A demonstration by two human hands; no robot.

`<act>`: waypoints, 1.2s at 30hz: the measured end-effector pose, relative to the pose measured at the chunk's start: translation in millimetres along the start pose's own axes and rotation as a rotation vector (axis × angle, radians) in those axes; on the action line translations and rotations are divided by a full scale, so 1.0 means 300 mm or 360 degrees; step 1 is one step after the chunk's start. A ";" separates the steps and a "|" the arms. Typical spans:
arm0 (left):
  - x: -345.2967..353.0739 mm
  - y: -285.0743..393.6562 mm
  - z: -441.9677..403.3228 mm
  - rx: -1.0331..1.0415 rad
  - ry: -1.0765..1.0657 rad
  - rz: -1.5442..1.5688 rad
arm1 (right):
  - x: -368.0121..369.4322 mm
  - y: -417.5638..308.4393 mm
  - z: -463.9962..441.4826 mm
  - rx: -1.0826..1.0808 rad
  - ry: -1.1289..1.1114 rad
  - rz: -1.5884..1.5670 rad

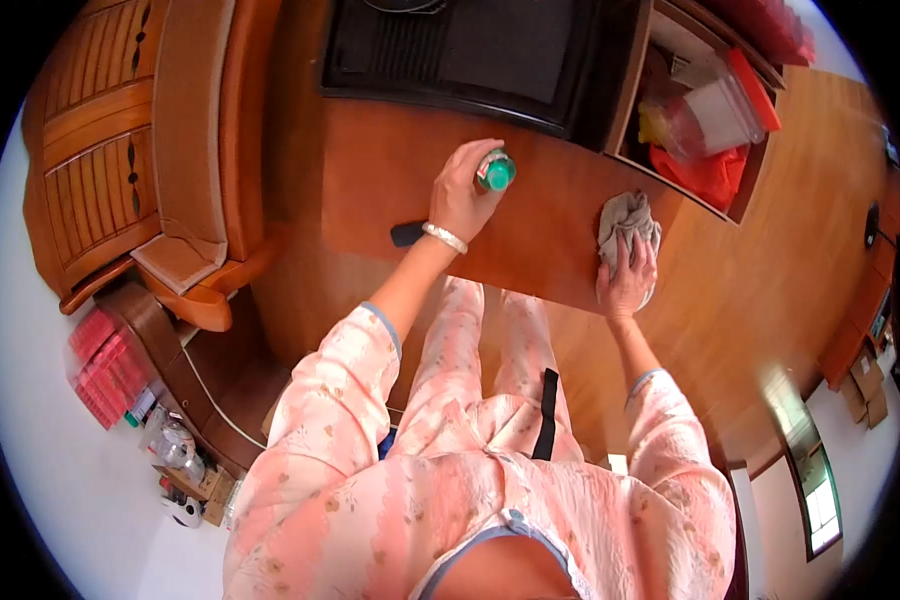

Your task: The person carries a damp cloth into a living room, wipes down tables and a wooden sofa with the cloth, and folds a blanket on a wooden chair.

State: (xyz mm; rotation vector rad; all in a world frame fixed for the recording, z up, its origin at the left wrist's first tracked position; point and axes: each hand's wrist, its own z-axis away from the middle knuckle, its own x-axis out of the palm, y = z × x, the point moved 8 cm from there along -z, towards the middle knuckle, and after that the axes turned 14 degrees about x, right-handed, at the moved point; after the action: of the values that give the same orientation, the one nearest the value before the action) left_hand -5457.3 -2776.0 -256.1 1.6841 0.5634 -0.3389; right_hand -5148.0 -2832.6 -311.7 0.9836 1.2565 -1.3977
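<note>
at the far left stands a slatted wooden settee (95,190), a brown seat pad (192,120) laid along it. next comes the reddish-brown tabletop (560,215), where a small dark object (407,234) sits just beside the left wrist. the left hand (462,190) (a pale bracelet (445,237) circles its wrist) has its fingers curled snugly around a green-capped bottle (495,171), cap facing the camera, above the middle of the tabletop. beyond it, a black-framed panel (490,50) borders the far edge. toward the right end, a crumpled greyish cloth (627,215) lies on the tabletop; the right hand (627,275) rests over it, fingers extended and slightly parted. farther right, an open drawer (622,115) holds a red-lidded clear container (715,118) and a red bag (705,175)
</note>
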 end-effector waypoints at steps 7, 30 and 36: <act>0.091 0.026 -0.052 0.0030 -0.0044 -0.0001 | 0.176 -0.226 0.294 -0.0453 -0.0664 -0.0062; 0.238 -0.013 0.285 0.0019 -0.0643 -0.0622 | 0.127 -0.118 0.293 -0.1534 -0.0914 0.0162; 0.348 0.025 0.248 -0.0046 -0.0731 -0.0510 | 0.330 -0.372 0.465 -0.1576 -0.1243 0.0392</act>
State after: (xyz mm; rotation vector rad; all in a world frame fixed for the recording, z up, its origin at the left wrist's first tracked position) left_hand -5359.3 -2831.2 -318.2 1.4213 0.4865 -0.9176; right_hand -5271.3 -2986.0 -366.1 -0.1095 0.9649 -0.6633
